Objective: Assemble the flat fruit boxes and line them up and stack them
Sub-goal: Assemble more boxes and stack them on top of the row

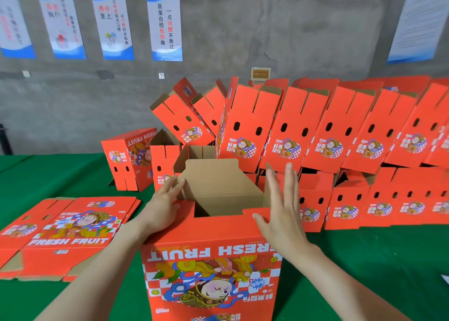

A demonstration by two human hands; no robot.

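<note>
An orange-red fruit box [211, 267] stands upside down in front of me, opened up, its brown inside showing and a far flap raised. My left hand [162, 206] presses with straight fingers on the left flap at the box's top. My right hand [281, 209] is flat and open, its palm against the right flap, thumb on the near top edge. A pile of flat boxes [65, 233] lies on the left of the green table [376, 272].
Rows of assembled boxes [328, 136] are stacked two high at the back right, some leaning. One assembled box [128, 160] stands apart at the back left. A grey wall with posters [165, 24] rises behind.
</note>
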